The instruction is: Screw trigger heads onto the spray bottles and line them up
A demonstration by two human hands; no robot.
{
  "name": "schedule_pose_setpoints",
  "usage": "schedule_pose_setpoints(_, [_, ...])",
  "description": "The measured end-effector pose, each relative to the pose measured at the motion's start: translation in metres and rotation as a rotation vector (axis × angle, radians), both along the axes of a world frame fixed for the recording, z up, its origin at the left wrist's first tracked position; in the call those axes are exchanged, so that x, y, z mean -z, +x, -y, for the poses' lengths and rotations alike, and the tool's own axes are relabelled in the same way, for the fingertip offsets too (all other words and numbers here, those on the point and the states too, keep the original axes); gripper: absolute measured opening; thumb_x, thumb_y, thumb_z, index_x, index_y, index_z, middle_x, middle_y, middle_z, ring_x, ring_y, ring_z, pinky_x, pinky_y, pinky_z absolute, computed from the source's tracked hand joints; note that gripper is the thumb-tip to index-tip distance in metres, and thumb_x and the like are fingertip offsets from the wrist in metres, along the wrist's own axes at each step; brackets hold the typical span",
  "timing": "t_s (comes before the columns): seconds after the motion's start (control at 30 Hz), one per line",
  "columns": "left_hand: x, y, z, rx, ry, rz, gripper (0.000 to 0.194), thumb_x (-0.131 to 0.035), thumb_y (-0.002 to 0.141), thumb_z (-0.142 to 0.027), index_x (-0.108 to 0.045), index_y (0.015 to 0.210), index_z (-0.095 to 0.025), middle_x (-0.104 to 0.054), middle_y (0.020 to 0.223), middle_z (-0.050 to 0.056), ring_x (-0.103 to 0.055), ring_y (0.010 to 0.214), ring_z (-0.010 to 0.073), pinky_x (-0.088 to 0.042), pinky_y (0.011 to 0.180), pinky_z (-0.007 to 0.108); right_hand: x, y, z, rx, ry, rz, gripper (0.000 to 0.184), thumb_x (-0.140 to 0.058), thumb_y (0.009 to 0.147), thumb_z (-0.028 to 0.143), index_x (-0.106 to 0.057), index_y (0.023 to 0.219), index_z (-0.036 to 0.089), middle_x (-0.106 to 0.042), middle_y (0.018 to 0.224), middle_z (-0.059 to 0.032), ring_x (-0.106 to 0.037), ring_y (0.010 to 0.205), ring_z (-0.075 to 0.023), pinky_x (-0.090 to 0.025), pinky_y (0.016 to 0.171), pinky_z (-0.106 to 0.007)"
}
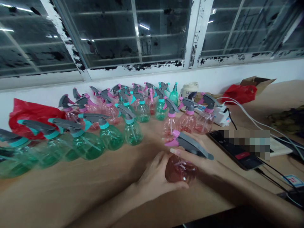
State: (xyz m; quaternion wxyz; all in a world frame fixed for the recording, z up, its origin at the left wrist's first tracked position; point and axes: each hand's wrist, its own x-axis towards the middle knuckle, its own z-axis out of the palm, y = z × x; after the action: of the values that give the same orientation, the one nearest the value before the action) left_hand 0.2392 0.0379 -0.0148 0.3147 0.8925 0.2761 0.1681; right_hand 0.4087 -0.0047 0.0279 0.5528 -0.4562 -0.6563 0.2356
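Observation:
A pink spray bottle (181, 171) with a grey and pink trigger head stands in front of me, held in both hands. Around its round body curls my left hand (156, 177), thumb low on the near side. My right hand (190, 156) grips it at the neck, just under the trigger head, which partly hides the fingers. Just behind stand three pink spray bottles (186, 122). To the left, a slanting row of green spray bottles (110, 137) has turquoise collars and grey triggers.
More pink and green bottles (143, 110) crowd against the wall. Red plastic bags (35, 115) lie at the left and far right. A phone (234, 150), white cables (256, 118) and a power strip (220, 115) occupy the right side of the wooden table (71, 186).

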Motion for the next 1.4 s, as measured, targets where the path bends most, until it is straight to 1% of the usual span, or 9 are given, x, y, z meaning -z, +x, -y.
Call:
schedule_pose_setpoints(0.13, [0.012, -0.008, -0.011, 0.078, 0.115, -0.029, 0.094, -0.072, 0.066, -0.061, -0.03, 0.139, -0.02, -0.043, 0.138, 0.014, -0.039, 0.127, 0.0324, -0.032, 0.104, 0.048, -0.001, 0.003, -0.003, 0.003, 0.048, 0.048, 0.009, -0.063, 0.08, 0.029, -0.06, 0.084, 0.022, -0.067, 0.083, -0.0003, -0.064, 0.075, -0.0148, -0.052, 0.068, -0.028])
schedule_pose_setpoints(0.23, [0.021, -0.019, -0.02, 0.081, 0.227, -0.149, 0.096, -0.071, 0.066, -0.06, -0.028, 0.142, -0.02, -0.036, 0.144, 0.014, -0.031, 0.132, 0.0345, -0.026, 0.106, 0.052, -0.002, 0.005, -0.007, 0.027, 0.043, 0.052, 0.007, -0.061, 0.08, 0.029, -0.059, 0.081, 0.022, -0.067, 0.08, -0.0004, -0.064, 0.071, -0.0143, -0.051, 0.064, -0.027])
schedule_pose_setpoints(0.33, [0.027, -0.027, -0.027, 0.043, 0.295, -0.239, 0.09, -0.071, 0.069, -0.053, -0.031, 0.141, -0.017, -0.033, 0.147, 0.014, -0.029, 0.134, 0.033, -0.023, 0.108, 0.051, -0.003, 0.007, -0.013, 0.059, 0.035, 0.069, 0.008, -0.06, 0.08, 0.03, -0.058, 0.08, 0.022, -0.065, 0.076, 0.0005, -0.063, 0.066, -0.0134, -0.05, 0.061, -0.026])
schedule_pose_setpoints(0.5, [0.03, -0.035, -0.031, 0.02, 0.337, -0.3, 0.074, -0.059, 0.082, -0.048, -0.029, 0.142, -0.017, -0.028, 0.15, 0.012, -0.024, 0.137, 0.0281, -0.024, 0.109, 0.048, -0.005, 0.01, -0.022, 0.095, 0.035, 0.106, 0.011, -0.06, 0.08, 0.031, -0.055, 0.075, 0.022, -0.053, 0.059, 0.0051, -0.052, 0.052, -0.0101, -0.045, 0.052, -0.024])
schedule_pose_setpoints(0.6, [0.03, -0.043, -0.034, 0.009, 0.366, -0.297, 0.068, -0.055, 0.086, -0.047, -0.029, 0.143, -0.018, -0.026, 0.15, 0.012, -0.024, 0.137, 0.028, -0.027, 0.108, 0.049, -0.006, 0.008, -0.026, 0.081, 0.034, 0.11, 0.011, -0.059, 0.08, 0.032, -0.056, 0.076, 0.023, -0.056, 0.062, 0.0035, -0.055, 0.055, -0.0113, -0.046, 0.053, -0.024])
schedule_pose_setpoints(0.77, [0.03, -0.055, -0.038, -0.02, 0.406, -0.3, 0.064, -0.054, 0.088, -0.046, -0.031, 0.142, -0.02, -0.026, 0.15, 0.011, -0.025, 0.136, 0.0291, -0.03, 0.106, 0.05, -0.002, 0.004, -0.033, 0.049, 0.011, 0.077, 0.012, -0.059, 0.08, 0.034, -0.059, 0.086, 0.023, -0.068, 0.081, -0.0015, -0.064, 0.068, -0.0155, -0.052, 0.062, -0.028])
schedule_pose_setpoints(1.0, [0.028, -0.051, -0.036, -0.022, 0.432, -0.331, 0.057, -0.051, 0.09, -0.044, -0.039, 0.138, -0.016, -0.033, 0.147, 0.013, -0.027, 0.136, 0.0294, -0.03, 0.107, 0.049, 0.002, -0.007, -0.049, 0.015, 0.003, 0.134, 0.014, -0.06, 0.08, 0.037, -0.058, 0.084, 0.023, -0.058, 0.071, 0.0008, -0.056, 0.065, -0.0154, -0.047, 0.062, -0.03])
schedule_pose_setpoints(1.13, [0.029, -0.044, -0.033, -0.049, 0.458, -0.367, 0.052, -0.05, 0.09, -0.041, -0.044, 0.134, -0.014, -0.035, 0.146, 0.015, -0.03, 0.134, 0.0308, -0.03, 0.106, 0.051, 0.006, -0.013, -0.058, 0.003, 0.093, 0.157, 0.014, -0.062, 0.079, 0.037, -0.057, 0.084, 0.025, -0.054, 0.068, 0.0036, -0.054, 0.061, -0.0136, -0.046, 0.059, -0.029])
schedule_pose_setpoints(1.4, [0.037, -0.045, -0.032, -0.116, 0.445, -0.315, 0.058, -0.051, 0.089, -0.041, -0.039, 0.137, -0.01, -0.034, 0.146, 0.017, -0.028, 0.135, 0.0327, -0.032, 0.105, 0.052, 0.008, -0.015, -0.062, -0.05, 0.036, 0.133, 0.017, -0.063, 0.079, 0.039, -0.058, 0.087, 0.024, -0.059, 0.074, 0.0015, -0.059, 0.072, -0.0168, -0.048, 0.069, -0.032])
